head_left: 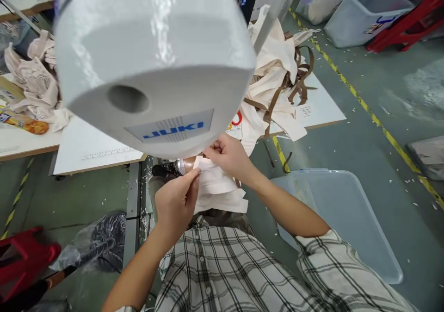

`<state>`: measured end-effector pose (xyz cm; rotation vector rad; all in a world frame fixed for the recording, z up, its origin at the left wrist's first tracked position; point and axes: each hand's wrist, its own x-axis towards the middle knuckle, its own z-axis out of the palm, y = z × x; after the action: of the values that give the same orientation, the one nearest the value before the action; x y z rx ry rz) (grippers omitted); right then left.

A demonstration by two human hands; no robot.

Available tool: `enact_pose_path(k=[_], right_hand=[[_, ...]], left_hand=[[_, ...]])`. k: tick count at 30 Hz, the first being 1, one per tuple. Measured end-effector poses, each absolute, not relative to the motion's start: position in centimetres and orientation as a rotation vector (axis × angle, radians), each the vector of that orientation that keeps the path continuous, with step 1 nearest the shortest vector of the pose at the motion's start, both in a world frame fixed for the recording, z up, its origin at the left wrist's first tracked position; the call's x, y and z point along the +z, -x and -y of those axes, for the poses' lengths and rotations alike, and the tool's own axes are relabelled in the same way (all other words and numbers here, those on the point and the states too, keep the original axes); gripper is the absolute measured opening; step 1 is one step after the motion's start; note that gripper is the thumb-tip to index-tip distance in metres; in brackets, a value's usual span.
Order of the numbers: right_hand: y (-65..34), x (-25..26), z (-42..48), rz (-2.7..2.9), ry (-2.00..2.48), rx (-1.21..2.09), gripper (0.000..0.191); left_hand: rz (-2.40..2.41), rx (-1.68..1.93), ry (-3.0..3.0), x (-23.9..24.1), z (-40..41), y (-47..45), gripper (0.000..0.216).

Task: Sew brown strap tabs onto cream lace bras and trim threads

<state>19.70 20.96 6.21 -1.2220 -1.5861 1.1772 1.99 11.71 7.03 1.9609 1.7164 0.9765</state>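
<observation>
Right below the head of a white JUKI sewing machine [156, 85], a piece of cream fabric [218, 189] hangs over my lap. My left hand [176, 201] pinches its upper left edge between thumb and fingers. At its upper right edge, my right hand [231, 157] is closed on the fabric, close under the machine head. The fingertips of the right hand are partly hidden by the machine. Part of the metal sewing arm shows just left of the fabric; the needle area is out of sight behind the machine head.
Cream fabric pieces with brown straps [277, 80] are heaped on the white table at right. More cream fabric [34, 80] lies at left beside a yellow snack packet [24, 120]. A clear plastic bin [333, 201] stands on the floor at right, a red stool [27, 261] at lower left.
</observation>
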Motion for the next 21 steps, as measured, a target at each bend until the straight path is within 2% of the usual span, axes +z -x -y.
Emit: enact_pose_path(k=[5,12,21], right_hand=[[-19.5,6.6,-23.1,1.778,1.19,1.037,0.014],[-19.2,5.7,-24.9,1.926,1.199,0.897,0.013],[-18.9,5.7,-25.0,1.892,1.191,0.876,0.009]], left_hand=[[-1.793,0.895,-2.28,7.0,-12.6,-2.0,0.03],[-1.818,0.903,-2.308,7.5,-13.5,-1.9,0.027],[-1.79,0.92,-2.341,7.4,-13.6,-1.7,0.026]])
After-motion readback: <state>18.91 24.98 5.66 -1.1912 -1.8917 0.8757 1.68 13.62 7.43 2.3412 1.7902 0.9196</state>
